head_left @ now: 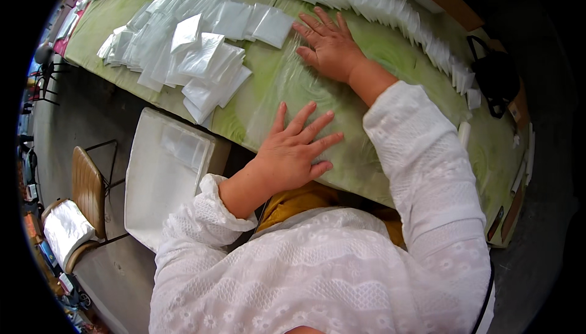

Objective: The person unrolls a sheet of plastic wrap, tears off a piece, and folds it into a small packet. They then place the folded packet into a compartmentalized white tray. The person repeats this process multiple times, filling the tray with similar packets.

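Film (pixel 342 111), clear and creased, lies on the green table (pixel 394 50) between the left hand (pixel 288 156) and the right hand (pixel 332 48), both spread and grasping nothing, where flat, even palm pressure would smooth it best.

Soft, fairly even light falls on the pale green table cover (pixel 342 102), its source hard to place; glare whitens the folded clear plastic bags (pixel 201 56) and the shiny white sheet (pixel 67 229) at lower left; left hand (pixel 290 156) and right hand (pixel 332 50) look crisp; the floor (pixel 116 285) lies in grey shade, almost black at far right; fisheye distortion bows the table cover's edges, black fills the corners, and clutter (pixel 50 254) along the left rim is smeared and hard to read
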Demonstrator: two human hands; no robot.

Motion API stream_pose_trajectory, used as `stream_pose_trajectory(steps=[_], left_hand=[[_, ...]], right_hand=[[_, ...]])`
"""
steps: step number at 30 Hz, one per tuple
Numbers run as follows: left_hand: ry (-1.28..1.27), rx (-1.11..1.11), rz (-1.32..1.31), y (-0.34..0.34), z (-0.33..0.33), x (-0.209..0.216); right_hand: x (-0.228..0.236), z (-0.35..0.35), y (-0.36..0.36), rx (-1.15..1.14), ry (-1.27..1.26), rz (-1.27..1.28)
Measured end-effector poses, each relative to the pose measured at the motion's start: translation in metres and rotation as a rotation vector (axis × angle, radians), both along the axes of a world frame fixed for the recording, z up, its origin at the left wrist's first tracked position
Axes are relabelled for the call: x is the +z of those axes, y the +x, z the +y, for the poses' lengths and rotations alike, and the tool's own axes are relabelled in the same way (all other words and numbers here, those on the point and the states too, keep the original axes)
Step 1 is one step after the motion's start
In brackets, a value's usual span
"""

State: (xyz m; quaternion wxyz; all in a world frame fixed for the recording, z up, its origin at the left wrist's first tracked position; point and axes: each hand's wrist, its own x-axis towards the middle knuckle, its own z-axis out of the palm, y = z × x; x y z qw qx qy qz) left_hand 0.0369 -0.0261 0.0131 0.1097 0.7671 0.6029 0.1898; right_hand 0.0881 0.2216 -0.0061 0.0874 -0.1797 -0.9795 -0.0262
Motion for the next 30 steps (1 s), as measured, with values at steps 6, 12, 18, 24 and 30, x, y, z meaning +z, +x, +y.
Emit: stream_pose_trajectory(steps=[6,12,18,24,30], left_hand=[[-0.053,0.013,0.001,0.000,-0.002,0.001],[-0.099,0.069,0.082,0.000,-0.008,0.007],[-0.140,0.224,0.142,-0.013,-0.028,0.006],[-0.230,0.275,0.249,-0.032,-0.051,0.010],[-0.085,0.250,0.139,-0.028,-0.040,0.026]], right_hand=[[0.002,-0.043,0.040,0.315,-0.233,-0.058],[0.004,0.043,0.036,-0.166,0.074,-0.060],[0.020,-0.040,0.101,0.256,-0.210,0.003],[0.004,0.028,0.146,-0.313,-0.059,-0.061],[0.021,-0.029,0.181,-0.225,-0.072,0.189]])
